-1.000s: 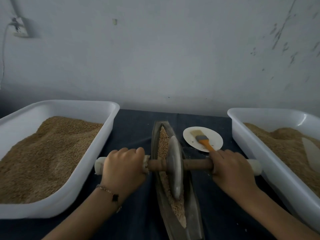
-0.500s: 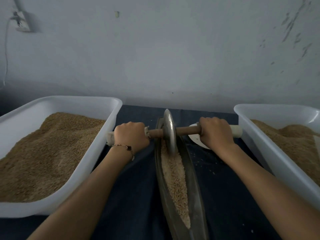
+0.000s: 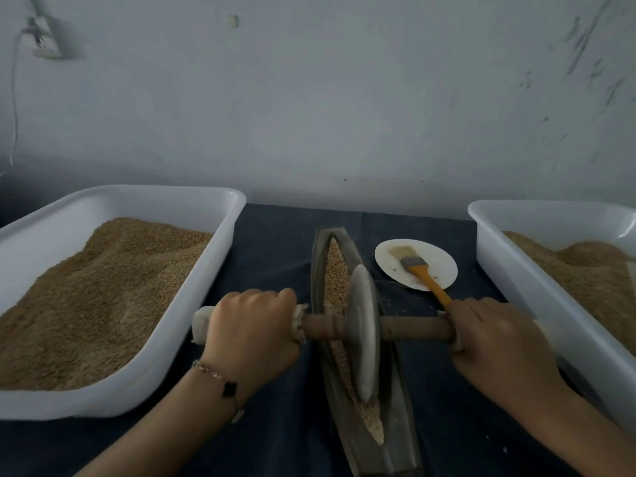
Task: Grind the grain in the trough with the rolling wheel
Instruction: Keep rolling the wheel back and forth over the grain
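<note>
Dark metal trough [image 3: 395, 407], boat-shaped, runs lengthwise down the middle of the desk [image 3: 275, 242] w/ a dark blue cloth under it; tan grain [image 3: 335, 270] lies along its groove, visible at 12 o'clock of the wheel and again at 6 o'clock near the trough's near tip. Rolling wheel [image 3: 363, 335], a grey disc on edge, sits in the groove roughly mid-trough, on top of the grain. Wooden axle [image 3: 416, 329] passes thru the wheel crosswise, w/ pale wrapping at both ends. Left hand [image 3: 253, 333] has fingers curled over the axle's wrapped end at 9 o'clock of the wheel, full grip; bracelet [image 3: 220, 380] on that wrist. Right hand [image 3: 499, 349] is wrapped round the other end at 3 o'clock, also a closed grip. White tub [image 3: 213, 270] at 9 o'clock holds a big heap of brown grain; second white tub [image 3: 509, 270] at 3 o'clock also holds grain, partly cut off by the frame edge. White plate [image 3: 440, 256] at approx 1 o'clock of the wheel, just beside the trough, carries a brush [image 3: 413, 263] w/ orange handle, handle end pointing toward the right hand. Pale wall [image 3: 327, 98] behind.
</note>
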